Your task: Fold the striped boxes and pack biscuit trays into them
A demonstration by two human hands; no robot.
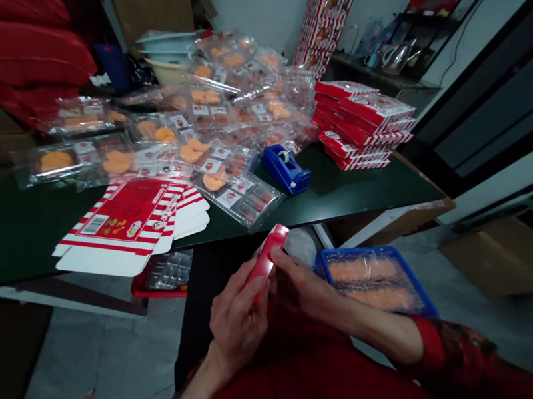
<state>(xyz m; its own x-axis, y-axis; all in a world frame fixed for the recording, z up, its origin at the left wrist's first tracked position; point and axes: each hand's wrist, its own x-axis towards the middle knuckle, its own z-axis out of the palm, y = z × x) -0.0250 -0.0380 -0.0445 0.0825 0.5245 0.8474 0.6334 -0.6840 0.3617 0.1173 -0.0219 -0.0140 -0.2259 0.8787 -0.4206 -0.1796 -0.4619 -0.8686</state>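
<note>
Just below the front edge of the dark green table (347, 197), the left hand (237, 319) and right hand (304, 281) gripped a narrow red carton (268, 256) between them, with a blue tray of plastic-wrapped orange goods (375, 280) just beside the right hand.

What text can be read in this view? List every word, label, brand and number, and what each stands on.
No text here is sharp enough to quote.
Narrow red box: no text can be made out.
Flat red-and-white carton: barcode and printing, too small to read.
Stacked red boxes: printing too small to read.
Tall red-and-white box: printing too small to read.
Labels on the clear plastic packs: too small to read.
</note>
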